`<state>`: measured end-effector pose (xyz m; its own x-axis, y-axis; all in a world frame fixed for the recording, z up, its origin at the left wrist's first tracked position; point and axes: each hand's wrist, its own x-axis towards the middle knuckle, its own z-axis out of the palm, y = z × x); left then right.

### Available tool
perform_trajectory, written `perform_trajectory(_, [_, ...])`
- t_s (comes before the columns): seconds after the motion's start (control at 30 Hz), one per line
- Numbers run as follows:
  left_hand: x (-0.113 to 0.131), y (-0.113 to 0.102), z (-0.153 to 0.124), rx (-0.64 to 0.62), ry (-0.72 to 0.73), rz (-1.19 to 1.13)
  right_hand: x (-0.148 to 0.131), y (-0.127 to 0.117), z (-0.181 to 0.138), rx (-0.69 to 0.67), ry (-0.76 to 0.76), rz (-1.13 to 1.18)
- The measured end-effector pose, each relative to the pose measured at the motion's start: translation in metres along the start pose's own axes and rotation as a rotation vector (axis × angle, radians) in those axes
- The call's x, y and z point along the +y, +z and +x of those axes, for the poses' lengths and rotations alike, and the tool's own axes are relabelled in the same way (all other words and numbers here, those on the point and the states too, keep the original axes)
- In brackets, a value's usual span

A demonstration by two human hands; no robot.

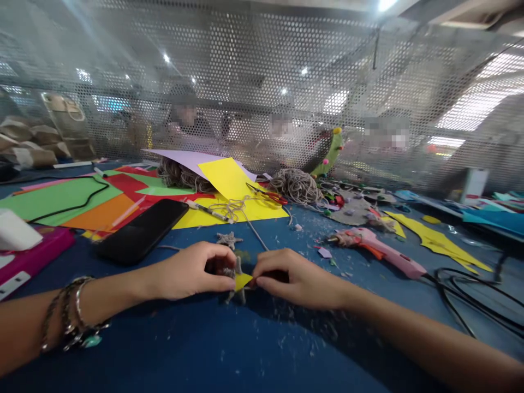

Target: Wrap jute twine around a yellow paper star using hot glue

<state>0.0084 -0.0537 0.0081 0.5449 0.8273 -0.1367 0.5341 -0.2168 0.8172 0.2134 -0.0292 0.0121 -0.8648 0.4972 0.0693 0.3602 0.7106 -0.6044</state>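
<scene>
Near the front middle of the blue table, my left hand (192, 273) is closed with thumb and fingers on a small yellow paper piece (243, 280). My right hand (292, 277) pinches at the pointed right tip of that same piece. Directly around the paper, a grey star wound from cord (241, 296) shows in part; the left fingers hide the rest. Another grey cord star (228, 239) lies just beyond the hands. A grey cord (256, 233) runs from the yellow sheet down to behind my right hand.
A black phone (143, 230) lies left, beside a magenta power strip (51, 256). Coloured sheets (110, 210), red-handled scissors (272, 195), a pen (208, 209) and a cord ball (297, 185) sit behind. A pink glue gun (380, 251) with black cable rests right.
</scene>
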Motion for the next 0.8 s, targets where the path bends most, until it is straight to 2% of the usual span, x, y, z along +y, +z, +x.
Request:
perform_trajectory(0.33, [-0.005,0.002,-0.003,0.033,0.022,-0.097,0.001,0.002,0.0,0.021,0.103,0.201])
perform_trajectory(0.53, [-0.003,0.007,-0.007,-0.015,0.067,-0.34,-0.002,0.006,0.0,0.153,0.176,0.255])
perform_trajectory(0.8, [-0.002,0.01,-0.009,-0.002,0.034,-0.325,-0.006,0.009,0.002,0.192,0.212,0.355])
